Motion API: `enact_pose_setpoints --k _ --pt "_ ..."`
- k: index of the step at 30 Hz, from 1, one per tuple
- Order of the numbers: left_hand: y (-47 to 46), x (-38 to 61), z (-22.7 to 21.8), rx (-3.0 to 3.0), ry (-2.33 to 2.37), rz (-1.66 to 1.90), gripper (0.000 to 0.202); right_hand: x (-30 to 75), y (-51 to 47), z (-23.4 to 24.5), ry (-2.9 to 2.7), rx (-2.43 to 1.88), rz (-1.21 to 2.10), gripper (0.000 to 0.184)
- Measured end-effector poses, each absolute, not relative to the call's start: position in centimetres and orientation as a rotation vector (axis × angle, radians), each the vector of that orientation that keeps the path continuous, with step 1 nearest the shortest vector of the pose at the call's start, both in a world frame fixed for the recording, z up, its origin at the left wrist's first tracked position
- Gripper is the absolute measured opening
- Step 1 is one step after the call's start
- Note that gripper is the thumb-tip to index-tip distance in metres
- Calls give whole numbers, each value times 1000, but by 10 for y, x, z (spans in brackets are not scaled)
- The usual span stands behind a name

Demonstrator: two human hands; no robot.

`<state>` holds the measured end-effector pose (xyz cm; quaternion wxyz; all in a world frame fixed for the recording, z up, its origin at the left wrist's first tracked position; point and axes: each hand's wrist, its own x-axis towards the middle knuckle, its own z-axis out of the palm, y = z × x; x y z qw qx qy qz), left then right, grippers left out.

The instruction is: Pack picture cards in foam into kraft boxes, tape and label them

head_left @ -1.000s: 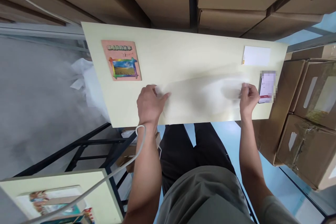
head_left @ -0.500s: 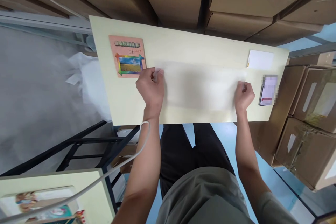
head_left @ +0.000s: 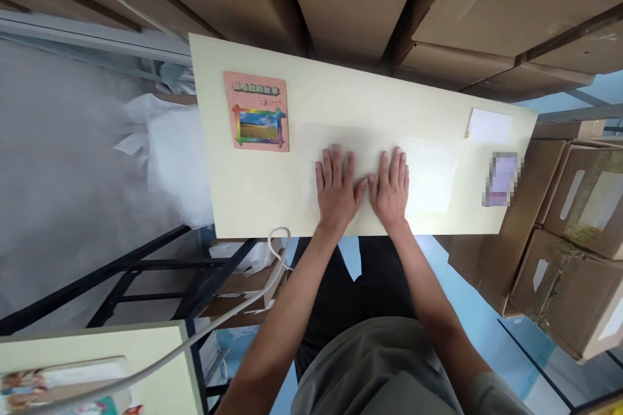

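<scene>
A thin translucent white sheet point(head_left: 431, 175) lies flat on the pale yellow tabletop point(head_left: 253, 198). My left hand point(head_left: 337, 191) rests palm down on the sheet with its fingers stretched forward. Beside it, my right hand point(head_left: 390, 188) is pressed flat on the sheet too, its thumb close to the left thumb. Neither hand holds anything. To the left of the sheet is a pink book point(head_left: 257, 111) with a framed field picture on its cover.
At the table's right end lie a white card or paper point(head_left: 490, 126) and a phone point(head_left: 502, 179) with a blurred screen. Cardboard boxes point(head_left: 345, 19) line the back, and more boxes point(head_left: 579, 285) are stacked at right. A white cable point(head_left: 233, 311) runs past my left arm.
Both hands have let go of the sheet's ends and moved inward to its middle, where they now lie flat. The sheet has settled onto the table.
</scene>
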<state>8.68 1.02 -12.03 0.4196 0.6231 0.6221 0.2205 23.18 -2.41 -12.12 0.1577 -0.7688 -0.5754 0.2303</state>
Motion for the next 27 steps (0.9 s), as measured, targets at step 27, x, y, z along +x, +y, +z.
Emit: enact_pose_setpoints --k 27 --pt "77 -54 -37 1297 1900 918 19 96 75 -81 -1423 -1845 1147 44"
